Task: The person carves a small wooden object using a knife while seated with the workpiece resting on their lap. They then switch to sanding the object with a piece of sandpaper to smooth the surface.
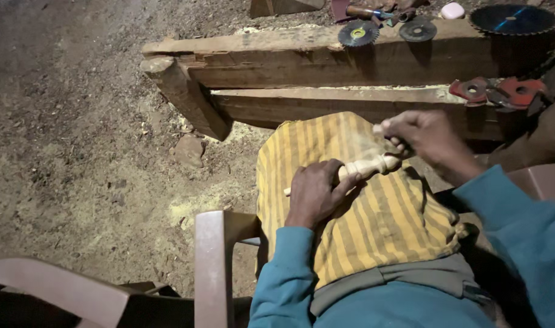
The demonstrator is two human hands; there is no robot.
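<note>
— Well, how are the hands seen?
— A pale turned wooden spindle (365, 168) is gripped by the left hand (315, 193) and pressed onto a yellow striped cloth (374, 212) laid over the lap. The right hand (420, 135) is clenched around a small tool at the spindle's far end.
— And beyond?
— Circular saw blades (358, 33) are laid on a rough wooden beam (289, 51).
</note>
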